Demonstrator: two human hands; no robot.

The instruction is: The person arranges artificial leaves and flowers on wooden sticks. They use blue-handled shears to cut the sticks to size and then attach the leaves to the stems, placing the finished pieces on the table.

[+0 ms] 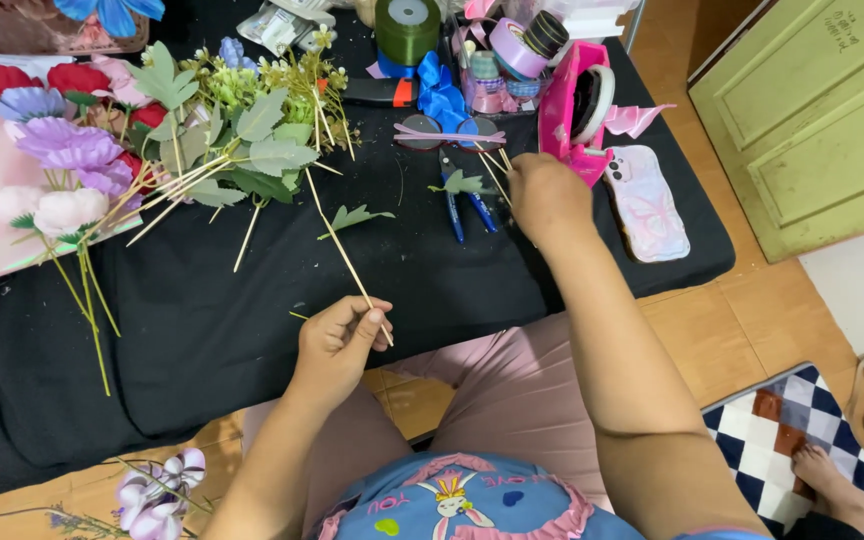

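Head view, looking down over a black cloth-covered table [252, 330] toward the person's lap. Left hand [337, 340]: fingers curled, thumb and fingertips pinching the lower end of a thin wooden stem [337, 245], which slants up and away across the cloth and carries a small green leaf [354, 217] about midway. The stem's upper end runs into the heap of artificial flowers [152, 140] and cannot be followed there. Right hand [547, 195]: seen from the back, knuckles toward the camera, fingers closed around a small bundle of thin sticks [497, 165]; the fingertips themselves are hidden beneath the hand, so the exact grip cannot be made out. A second green leaf [462, 183] lies just beside this hand, over the blue-handled pliers [464, 205], whose jaws are partly covered. Near the right hand stand a pink tape dispenser [572, 105] and a phone in a pale patterned case [646, 205]. Ribbon spools [512, 50] at the far edge are cut off by the frame. Lower left, a purple flower [157, 495] lies on the floor, partly cropped. Lower right, another person's foot [832, 480] rests on a chequered mat [812, 440].
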